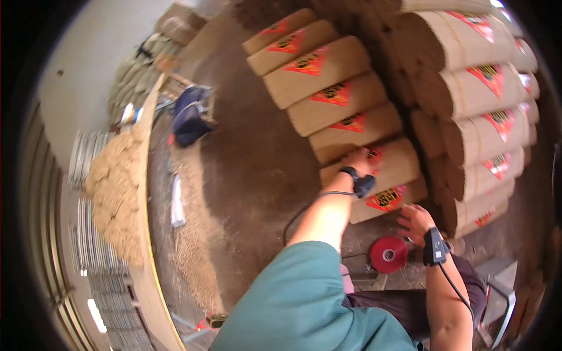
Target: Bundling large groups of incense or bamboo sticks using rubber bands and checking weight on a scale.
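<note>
My left hand [358,162] rests on a rounded tan bundle [397,169] with a red label, its fingers stretched out over it. Just nearer me lies another tan bundle [366,213], its red and yellow label facing up. Beside that bundle's near right end is my right hand [417,222], fingers spread and holding nothing. Both wrists wear a black strap-on device with a cable. Further tan bundles [351,93] continue the row away from me, lying side by side on the floor.
To the right stands a tall stack of similar bundles [486,93]. A red tape roll [389,255] lies near my legs. A wooden-edged table [146,205] at left carries a tan heap [117,199]. Dark blue cloth [191,117] and a grey metal-legged stool [497,275] are also around.
</note>
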`<state>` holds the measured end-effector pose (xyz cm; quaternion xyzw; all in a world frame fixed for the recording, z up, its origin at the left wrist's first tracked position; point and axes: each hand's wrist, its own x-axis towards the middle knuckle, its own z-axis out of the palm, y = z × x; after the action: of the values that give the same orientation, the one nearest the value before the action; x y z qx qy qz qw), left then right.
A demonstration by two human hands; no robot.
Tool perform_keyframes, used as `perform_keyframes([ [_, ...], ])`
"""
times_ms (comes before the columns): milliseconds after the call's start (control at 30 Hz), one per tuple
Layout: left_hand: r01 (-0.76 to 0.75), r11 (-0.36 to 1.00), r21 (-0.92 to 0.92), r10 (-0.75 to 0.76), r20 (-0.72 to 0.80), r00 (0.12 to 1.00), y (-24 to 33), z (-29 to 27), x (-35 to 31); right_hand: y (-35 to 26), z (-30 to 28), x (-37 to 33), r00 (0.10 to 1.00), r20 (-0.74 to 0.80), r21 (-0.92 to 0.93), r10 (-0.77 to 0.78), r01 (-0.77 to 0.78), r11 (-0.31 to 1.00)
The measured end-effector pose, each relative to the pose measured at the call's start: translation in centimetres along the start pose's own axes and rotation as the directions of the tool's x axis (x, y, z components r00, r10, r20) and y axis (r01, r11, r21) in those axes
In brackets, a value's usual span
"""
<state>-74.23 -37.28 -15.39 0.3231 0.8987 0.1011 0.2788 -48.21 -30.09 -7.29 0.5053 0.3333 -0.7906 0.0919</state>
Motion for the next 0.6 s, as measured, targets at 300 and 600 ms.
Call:
perform_keyframes([
  [300, 0.013, 0.999, 0.040, -0.006, -0.178, 0.984, 3.3, -0.3, -6.6, 2.5, -1.3, 6.6, 0.957, 0.251, -0.131, 0.146, -0.116, 0.985],
  [600, -0.200, 0.959, -0.202, 0.170, -0.156, 0.973, 3.9, -4.1, -7.3, 2.9, 3.2, 6.2, 0.980, 0.120, 0.043, 0.156, -0.162, 0.986],
])
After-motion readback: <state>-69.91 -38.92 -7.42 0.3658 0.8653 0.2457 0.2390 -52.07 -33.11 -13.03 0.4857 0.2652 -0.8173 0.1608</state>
